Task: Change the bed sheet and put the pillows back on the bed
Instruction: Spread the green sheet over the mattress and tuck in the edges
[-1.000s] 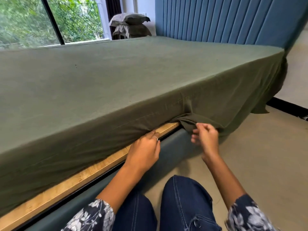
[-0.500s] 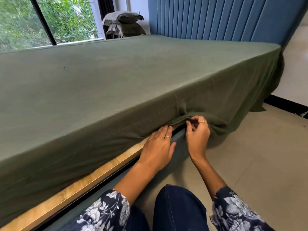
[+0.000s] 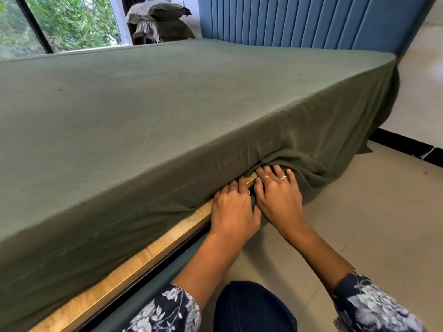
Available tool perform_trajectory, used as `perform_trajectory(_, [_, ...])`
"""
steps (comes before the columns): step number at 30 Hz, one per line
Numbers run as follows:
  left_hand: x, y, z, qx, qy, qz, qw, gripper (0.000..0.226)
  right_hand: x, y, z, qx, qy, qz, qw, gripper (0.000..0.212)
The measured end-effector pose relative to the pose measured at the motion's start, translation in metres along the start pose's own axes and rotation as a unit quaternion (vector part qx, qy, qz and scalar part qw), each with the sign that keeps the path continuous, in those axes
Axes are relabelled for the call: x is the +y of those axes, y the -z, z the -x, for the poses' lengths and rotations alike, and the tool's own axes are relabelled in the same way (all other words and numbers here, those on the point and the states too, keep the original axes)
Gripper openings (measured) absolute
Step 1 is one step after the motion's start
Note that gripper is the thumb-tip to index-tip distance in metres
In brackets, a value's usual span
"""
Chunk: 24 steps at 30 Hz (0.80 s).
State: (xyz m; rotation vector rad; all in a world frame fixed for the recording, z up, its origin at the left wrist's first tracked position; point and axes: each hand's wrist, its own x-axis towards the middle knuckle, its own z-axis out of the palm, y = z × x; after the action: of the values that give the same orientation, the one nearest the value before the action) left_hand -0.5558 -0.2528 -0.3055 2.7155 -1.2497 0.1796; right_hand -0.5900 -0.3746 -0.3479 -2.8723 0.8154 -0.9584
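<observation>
A green bed sheet (image 3: 167, 111) covers the whole mattress and hangs down its near side. To the left the sheet's edge is tucked under the mattress above a wooden bed slat (image 3: 134, 267); to the right it hangs loose toward the floor. My left hand (image 3: 233, 207) and my right hand (image 3: 278, 195) lie side by side at the mattress's lower edge, with straight fingers pushing the bunched sheet under it. Their fingertips are hidden under the fabric. Two pillows (image 3: 158, 20) are stacked beyond the far side of the bed.
A blue padded headboard (image 3: 311, 20) stands at the right end of the bed. A large window (image 3: 60, 22) runs along the far side. Grey tiled floor (image 3: 371, 224) lies to my right. My knee (image 3: 254, 307) is near the blue bed frame.
My right hand has let go of the pinched fold and now lies flat beside the left. Both hands have pushed further in under the mattress edge.
</observation>
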Motion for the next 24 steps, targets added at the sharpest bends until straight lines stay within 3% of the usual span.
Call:
perform_trajectory(2, [-0.004,0.001,0.001,0.0,-0.025,-0.009,1.0,0.073,-0.008,0.008,-0.012,-0.016,-0.026,0.035,0.999,0.043])
perform_trajectory(6, [-0.002,0.006,0.002,-0.035,-0.023,-0.056,0.998,0.073,-0.028,0.033,-0.043,-0.101,-0.133,-0.001,0.986,0.037])
perform_trajectory(8, [0.008,0.015,0.004,-0.044,-0.013,-0.084,0.995,0.064,-0.015,0.037,-0.045,-0.139,-0.108,-0.044,0.984,0.033])
perform_trajectory(9, [0.012,0.019,0.005,-0.043,-0.015,-0.09,0.995,0.055,-0.004,0.038,-0.042,-0.165,-0.089,-0.129,0.974,0.029])
perform_trajectory(10, [0.018,0.024,0.007,-0.042,-0.02,-0.087,0.995,0.044,0.01,0.042,-0.038,-0.195,-0.091,-0.268,0.939,0.025])
perform_trajectory(11, [0.021,0.028,0.008,-0.043,-0.025,-0.076,0.996,0.037,0.02,0.048,-0.031,-0.2,-0.14,-0.438,0.865,0.023])
perform_trajectory(12, [0.025,0.03,0.008,-0.039,-0.032,-0.063,0.997,0.034,0.033,0.053,-0.024,-0.139,-0.228,-0.59,0.762,0.02])
perform_trajectory(13, [0.026,0.029,0.006,-0.027,-0.041,-0.05,0.998,0.036,0.047,0.053,-0.018,-0.061,-0.324,-0.657,0.678,0.017])
perform_trajectory(14, [0.026,0.025,0.002,-0.009,-0.055,-0.041,0.998,0.043,0.061,0.049,-0.013,-0.003,-0.395,-0.677,0.621,0.012])
perform_trajectory(16, [0.029,0.016,-0.011,0.013,-0.089,-0.038,0.995,0.057,0.082,0.036,-0.005,-0.006,-0.472,-0.626,0.62,0.003])
perform_trajectory(18, [0.034,0.008,-0.025,0.013,-0.099,-0.046,0.994,0.064,0.089,0.024,-0.004,-0.056,-0.482,-0.627,0.609,0.032])
perform_trajectory(21, [0.041,-0.005,-0.039,0.006,-0.097,-0.065,0.993,0.067,0.085,0.014,-0.015,-0.068,-0.432,-0.672,0.598,0.07])
perform_trajectory(22, [0.044,-0.008,-0.041,0.003,-0.091,-0.073,0.993,0.068,0.083,0.01,-0.02,-0.07,-0.408,-0.668,0.619,0.075])
perform_trajectory(24, [0.048,-0.011,-0.04,0.01,-0.077,-0.074,0.994,0.07,0.075,0.001,-0.028,-0.063,-0.382,-0.605,0.696,0.069])
